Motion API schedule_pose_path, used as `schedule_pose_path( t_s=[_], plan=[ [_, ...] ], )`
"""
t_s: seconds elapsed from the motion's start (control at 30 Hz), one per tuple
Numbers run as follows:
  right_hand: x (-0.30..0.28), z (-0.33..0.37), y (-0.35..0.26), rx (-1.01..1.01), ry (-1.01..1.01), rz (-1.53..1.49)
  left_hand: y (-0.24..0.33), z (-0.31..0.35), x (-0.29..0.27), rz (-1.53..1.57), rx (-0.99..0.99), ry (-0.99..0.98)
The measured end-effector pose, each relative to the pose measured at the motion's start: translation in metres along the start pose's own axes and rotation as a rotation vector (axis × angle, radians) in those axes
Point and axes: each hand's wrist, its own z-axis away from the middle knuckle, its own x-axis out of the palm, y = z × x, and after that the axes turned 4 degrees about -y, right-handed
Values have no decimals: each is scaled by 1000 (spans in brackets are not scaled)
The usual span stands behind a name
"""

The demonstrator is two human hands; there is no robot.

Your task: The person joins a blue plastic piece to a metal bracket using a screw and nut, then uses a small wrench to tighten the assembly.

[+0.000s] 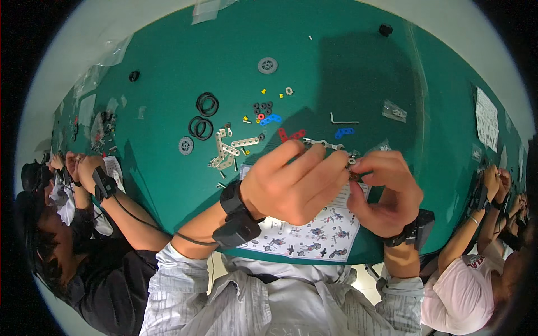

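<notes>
A small brown part sits between the right hand's fingertips

The person is wearing an open, pale grey shirt with fine darker streaks over a white top, and its left sleeve and right sleeve are ending in thick, creased folds below the elbows (the cloth is bunching rather loosely there). The left hand and right hand are going bare, while a wide black strap is circling the left wrist and carrying a chunky black box, from which a thin black cable is trailing across the forearm. A black band is encircling the right wrist, bearing a blocky black case.
</notes>
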Motion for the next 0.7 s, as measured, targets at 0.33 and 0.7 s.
schedule_pose_path(
  t_s=[0.33,0.7],
  plan=[
    [4,10,0,176,41,-97,-1,2,2,-152,74,-37],
    [11,10,9,665,114,-561,0,3,13,-251,167,-35]
  ],
)
